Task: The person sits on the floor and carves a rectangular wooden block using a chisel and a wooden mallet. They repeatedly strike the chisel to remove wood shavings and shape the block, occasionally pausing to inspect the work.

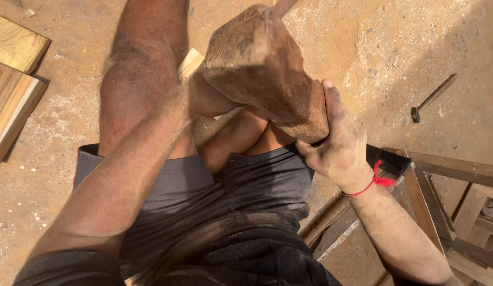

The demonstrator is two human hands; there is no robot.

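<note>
We grip the worn wooden mallet (pixel 265 69) at upper centre, right hand (pixel 339 143) clamped under its head, left hand (pixel 196 98) hidden behind it, seemingly mid-swing; next needs a controlled downward strike.

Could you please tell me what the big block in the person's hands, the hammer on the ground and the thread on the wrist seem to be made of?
The big block, gripped by the right hand, looks like raw brown wood: worn, dusty, unvarnished, with faint grain. The hammer seems to have a dark metal head on a thin handle, too small to tell wood from metal. The wrist thread looks like red cotton cord, knotted. The left hand is hidden behind the block.
</note>
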